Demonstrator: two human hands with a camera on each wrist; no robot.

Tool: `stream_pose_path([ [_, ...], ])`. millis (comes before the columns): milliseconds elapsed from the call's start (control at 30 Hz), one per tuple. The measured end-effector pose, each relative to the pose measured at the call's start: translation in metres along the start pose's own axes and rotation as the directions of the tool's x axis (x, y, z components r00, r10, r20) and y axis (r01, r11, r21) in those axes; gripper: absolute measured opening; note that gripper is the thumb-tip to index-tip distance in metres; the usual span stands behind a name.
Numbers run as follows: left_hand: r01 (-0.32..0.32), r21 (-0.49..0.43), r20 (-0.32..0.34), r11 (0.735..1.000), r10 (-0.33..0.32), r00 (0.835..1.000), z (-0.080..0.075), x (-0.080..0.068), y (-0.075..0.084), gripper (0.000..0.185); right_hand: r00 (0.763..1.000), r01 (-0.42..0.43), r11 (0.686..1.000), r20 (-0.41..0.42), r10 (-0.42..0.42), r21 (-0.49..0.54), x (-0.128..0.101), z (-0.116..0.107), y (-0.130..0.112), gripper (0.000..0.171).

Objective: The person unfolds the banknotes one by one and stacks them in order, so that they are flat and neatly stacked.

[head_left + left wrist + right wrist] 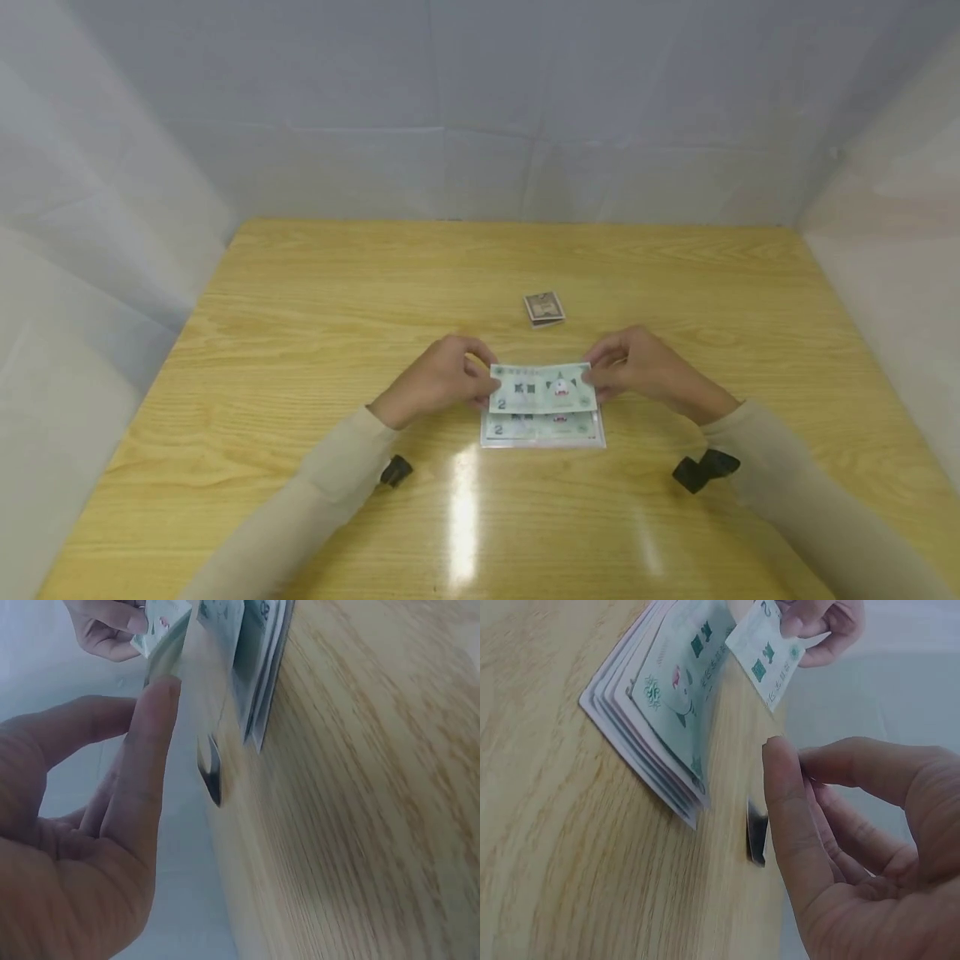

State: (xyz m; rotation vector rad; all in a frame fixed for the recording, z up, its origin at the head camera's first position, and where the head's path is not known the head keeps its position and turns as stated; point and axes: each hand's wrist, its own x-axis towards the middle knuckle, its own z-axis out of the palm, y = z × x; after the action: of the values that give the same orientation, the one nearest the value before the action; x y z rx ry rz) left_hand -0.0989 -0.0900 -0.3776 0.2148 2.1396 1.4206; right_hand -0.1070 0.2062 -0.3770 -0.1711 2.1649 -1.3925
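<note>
Above the stack of notes (542,427) on the counter (300,333), we pinch one green banknote (543,388) by its ends, left hand (442,379) and right hand (637,367) each gripping an edge.

Little stands on the table (300,333). The stack of notes (542,427) lies at the middle near the front edge, and a green note (543,388) is held just above its far side between the left hand (442,379) and the right hand (637,367), closing that stretch. A small dark folded packet (543,307) lies a little beyond them. Bare wood runs wide to the left and right and along the front edge. White sheeting walls (112,208) bound the far edge and both sides.
</note>
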Motion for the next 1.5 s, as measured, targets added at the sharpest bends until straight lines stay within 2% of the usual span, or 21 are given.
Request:
stream_pose_path([
  [267, 0.022, 0.127, 0.029, 0.992, -0.026, 0.999, 0.001, -0.001, -0.003, 0.028, 0.998, 0.001, 1.0, 0.06, 0.0, -0.029, 0.002, 0.0, 0.007, 0.026],
  [467, 0.025, 0.17, 0.054, 0.985, -0.035, 0.998, 0.005, 0.001, -0.007, 0.023, 0.994, 0.036, 0.995, 0.103, -0.027, -0.092, 0.003, 0.004, 0.014, 0.02],
  [733, 0.023, 0.238, 0.04, 0.971, -0.034, 0.999, 0.012, 0.002, -0.012, 0.021, 0.996, 0.028, 0.983, 0.083, -0.013, -0.18, 0.004, 0.012, 0.017, 0.011],
  [1067, 0.026, 0.349, -0.005, 0.937, -0.026, 1.0, 0.02, 0.003, -0.012, 0.022, 0.999, 0.031, 0.936, 0.025, -0.024, -0.352, 0.006, 0.02, 0.017, 0.009],
  [1367, -0.028, 0.49, -0.03, 0.872, 0.048, 0.998, 0.023, 0.002, -0.01, 0.029, 1.0, 0.005, 0.925, -0.022, -0.015, -0.381, 0.005, 0.019, 0.02, 0.012],
  [1500, -0.04, 0.517, -0.025, 0.855, 0.062, 0.998, 0.023, 0.001, -0.009, 0.036, 0.999, 0.004, 0.927, -0.037, -0.019, -0.374, 0.004, 0.019, 0.022, 0.018],
])
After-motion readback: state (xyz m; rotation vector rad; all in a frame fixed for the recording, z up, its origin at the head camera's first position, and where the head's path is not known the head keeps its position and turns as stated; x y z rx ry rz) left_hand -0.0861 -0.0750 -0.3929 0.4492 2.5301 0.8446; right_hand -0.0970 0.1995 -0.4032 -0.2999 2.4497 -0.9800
